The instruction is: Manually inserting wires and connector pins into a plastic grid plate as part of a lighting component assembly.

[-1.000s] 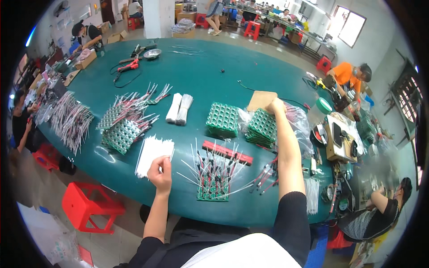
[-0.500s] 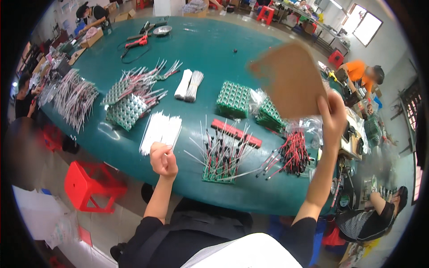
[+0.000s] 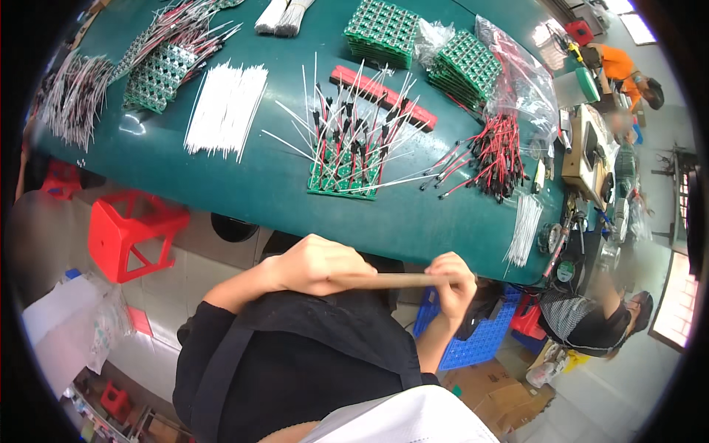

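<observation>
A brown piece of cardboard (image 3: 399, 280), seen nearly edge-on, spans the space between my hands, close to my body and below the table's front edge. My left hand (image 3: 316, 266) is closed on one end of it. On the other end, my right hand (image 3: 452, 286) has its fingers wrapped round the edge. Ahead of them on the green table lies a green circuit board panel (image 3: 343, 177) with black, red and white wires standing up from it. Behind this panel is a long red block (image 3: 384, 96), partly hidden by the wires.
White wires (image 3: 226, 111) lie in a flat pile to the left. Stacked green circuit boards (image 3: 380, 33) stand at the back, and a heap of red and black wires (image 3: 493, 159) lies right. A red stool (image 3: 129, 232) is at left, a blue crate (image 3: 480, 340) below right.
The cardboard has come down from the raised right side to in front of my body. My left hand has left the white wires and taken hold of it too. The view has tilted downward.
</observation>
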The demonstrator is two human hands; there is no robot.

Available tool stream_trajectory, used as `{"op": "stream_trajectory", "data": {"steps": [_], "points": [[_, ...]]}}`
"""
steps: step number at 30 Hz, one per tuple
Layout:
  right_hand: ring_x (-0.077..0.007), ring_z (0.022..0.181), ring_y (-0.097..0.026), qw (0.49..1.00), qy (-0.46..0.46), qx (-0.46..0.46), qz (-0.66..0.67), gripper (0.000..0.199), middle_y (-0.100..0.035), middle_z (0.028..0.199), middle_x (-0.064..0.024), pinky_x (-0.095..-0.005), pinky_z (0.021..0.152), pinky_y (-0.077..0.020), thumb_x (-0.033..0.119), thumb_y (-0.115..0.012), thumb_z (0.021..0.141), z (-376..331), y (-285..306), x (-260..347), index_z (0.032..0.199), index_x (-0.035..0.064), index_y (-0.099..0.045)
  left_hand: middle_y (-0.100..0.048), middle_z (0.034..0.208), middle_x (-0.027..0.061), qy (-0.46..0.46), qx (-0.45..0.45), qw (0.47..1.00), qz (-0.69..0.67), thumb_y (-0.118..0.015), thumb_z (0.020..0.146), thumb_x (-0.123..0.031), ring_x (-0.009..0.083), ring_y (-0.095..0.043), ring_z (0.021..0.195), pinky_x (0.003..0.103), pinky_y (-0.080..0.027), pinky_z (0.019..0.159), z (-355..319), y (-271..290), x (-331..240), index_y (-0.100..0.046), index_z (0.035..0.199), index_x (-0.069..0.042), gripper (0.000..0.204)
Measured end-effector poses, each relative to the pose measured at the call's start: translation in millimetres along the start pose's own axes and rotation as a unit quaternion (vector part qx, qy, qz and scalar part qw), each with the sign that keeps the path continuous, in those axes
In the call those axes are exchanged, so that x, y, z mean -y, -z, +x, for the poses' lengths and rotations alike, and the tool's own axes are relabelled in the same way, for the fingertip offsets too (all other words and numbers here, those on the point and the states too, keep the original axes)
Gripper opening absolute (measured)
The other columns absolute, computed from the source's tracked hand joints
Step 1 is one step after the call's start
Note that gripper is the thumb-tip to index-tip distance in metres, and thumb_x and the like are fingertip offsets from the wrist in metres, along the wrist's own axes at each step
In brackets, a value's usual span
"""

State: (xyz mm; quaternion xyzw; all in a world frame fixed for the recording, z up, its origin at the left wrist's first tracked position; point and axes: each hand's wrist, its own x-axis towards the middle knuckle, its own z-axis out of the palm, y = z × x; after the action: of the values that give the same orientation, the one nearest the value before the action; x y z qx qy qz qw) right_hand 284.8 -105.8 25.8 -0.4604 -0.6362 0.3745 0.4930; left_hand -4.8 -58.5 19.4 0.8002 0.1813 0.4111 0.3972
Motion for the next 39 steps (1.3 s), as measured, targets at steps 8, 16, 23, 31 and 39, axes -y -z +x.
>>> {"op": "stream_trajectory", "data": {"steps": [8, 16, 23, 31, 39], "points": [[-0.0069, 0.06, -0.053, 0.978, -0.208, -0.026, 0.023, 0.019, -0.058, 0.074, -0.0015, -0.0225, 0.053, -0.0431, 0.013, -0.071, 0.09, 75, -33, -25, 0.087, -0.0016, -0.059, -0.049, 0.064, 0.0132, 0.221, -0.166, 0.951, 0.14, -0.077, 0.084, -0.023, 0.0266, -0.049, 0.053, 0.035, -0.043, 0.05, -11, 30, 8, -0.058, 0.075, 0.002, 0.033], [-0.0123, 0.076, -0.067, 0.964, -0.231, 0.072, -0.111, 0.04, -0.072, 0.089, -0.0123, -0.0283, 0.071, -0.0539, 0.03, -0.074, 0.087, 144, -69, -50, 0.109, -0.0022, -0.067, -0.065, 0.084, 0.0124, 0.422, -0.18, 0.881, 0.119, -0.065, 0.094, -0.031, 0.0159, -0.061, 0.071, 0.03, -0.05, 0.069, -3, 80, 51, -0.064, 0.107, 0.002, 0.035], [-0.0143, 0.095, -0.063, 0.942, -0.288, 0.124, 0.116, 0.039, -0.07, 0.103, -0.0068, -0.0302, 0.086, -0.0498, 0.023, -0.073, 0.088, 148, -70, -41, 0.116, -0.0031, -0.064, -0.067, 0.109, 0.0077, 0.408, -0.269, 0.844, -0.221, -0.069, 0.093, -0.023, 0.0121, -0.062, 0.095, 0.028, -0.05, 0.087, -2, 84, 58, -0.06, 0.12, 0.008, 0.042], [-0.0151, 0.105, -0.06, 0.92, -0.22, 0.244, 0.211, 0.045, -0.067, 0.113, -0.0062, -0.0332, 0.096, -0.0453, 0.022, -0.075, 0.088, 183, -67, -39, 0.124, 0.0, -0.061, -0.067, 0.109, 0.0101, 0.321, -0.188, 0.917, -0.14, -0.069, 0.091, -0.016, 0.0176, -0.064, 0.096, 0.031, -0.05, 0.088, -19, 111, 32, -0.062, 0.118, 0.005, 0.035], [-0.0296, 0.114, -0.062, 0.896, 0.09, 0.435, 0.013, 0.023, -0.066, 0.111, -0.0151, -0.0401, 0.098, -0.049, -0.002, -0.073, 0.078, 231, -71, -44, 0.1, -0.0027, -0.065, -0.064, 0.102, 0.0127, -0.095, -0.069, 0.918, 0.38, -0.068, 0.069, 0.0, 0.0298, -0.064, 0.093, 0.044, -0.054, 0.089, 2, 115, 10, -0.067, 0.113, 0.002, 0.044]]}}
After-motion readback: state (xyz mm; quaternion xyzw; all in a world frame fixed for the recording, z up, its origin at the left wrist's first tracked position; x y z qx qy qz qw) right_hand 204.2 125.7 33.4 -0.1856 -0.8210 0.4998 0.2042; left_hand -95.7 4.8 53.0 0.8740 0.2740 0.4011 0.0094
